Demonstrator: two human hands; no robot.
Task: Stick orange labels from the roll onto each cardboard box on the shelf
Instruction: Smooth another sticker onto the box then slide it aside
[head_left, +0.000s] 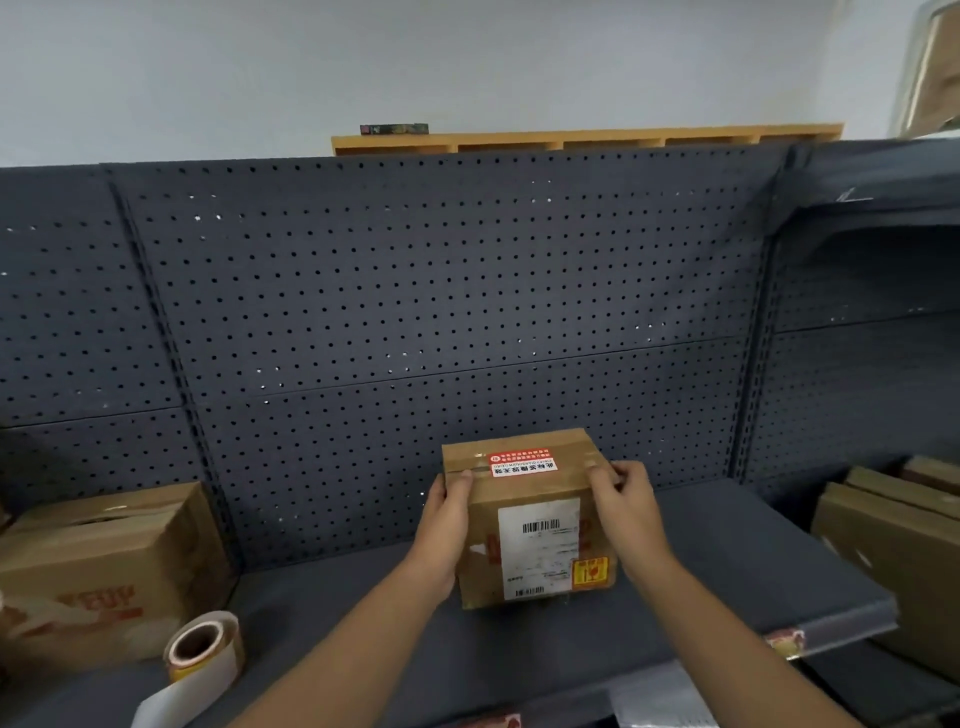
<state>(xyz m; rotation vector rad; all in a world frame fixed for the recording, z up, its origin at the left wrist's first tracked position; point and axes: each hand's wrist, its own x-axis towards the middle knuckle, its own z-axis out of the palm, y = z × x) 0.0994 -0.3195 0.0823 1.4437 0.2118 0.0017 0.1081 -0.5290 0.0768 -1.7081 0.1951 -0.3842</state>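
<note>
Evidently both hands hold the small cardboard box (524, 525), which sits about midway along the shelf (701, 561), closer to the back panel than the front edge. The left hand (444, 519) wraps its left side with the thumb hooked over the top edge; the right hand (626, 506) curls its fingers over the top right corner. It looks light and stiff, its taped top slick, so the side walls seem the safest hold. An orange label (589, 573) already shows on its front. The label roll (205, 649) lies near the shelf's front left corner, beside a bigger box (98, 566).
</note>
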